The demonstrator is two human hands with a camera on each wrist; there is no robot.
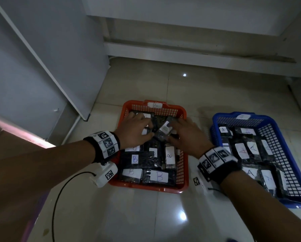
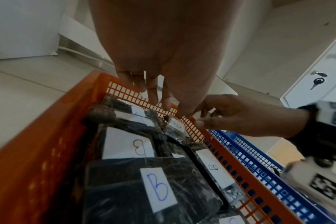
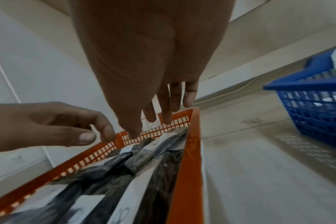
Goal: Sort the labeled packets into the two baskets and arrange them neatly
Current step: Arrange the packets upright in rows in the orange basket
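Head view shows both hands over the far end of the orange plastic mesh basket (image 1: 183,165): left hand (image 1: 135,131) and right hand (image 1: 188,135), fingers loosely spread, flank a tilted black B-labelled packet (image 1: 163,131) lying diagonally between them, touching both; neither clearly grips. A-packets fill the blue plastic basket (image 1: 285,154).

We see a dim head view, dark towards its corners, with two small bright glints of overhead light on the glossy floor tiles (image 1: 184,75). A pinkish glow washes the left edge. Both wrist views are brighter but soft (motion smear is strongest near the borders), and the wide lens bends straight lines outward. The orange basket (image 2: 38,151) blurs close to the camera.
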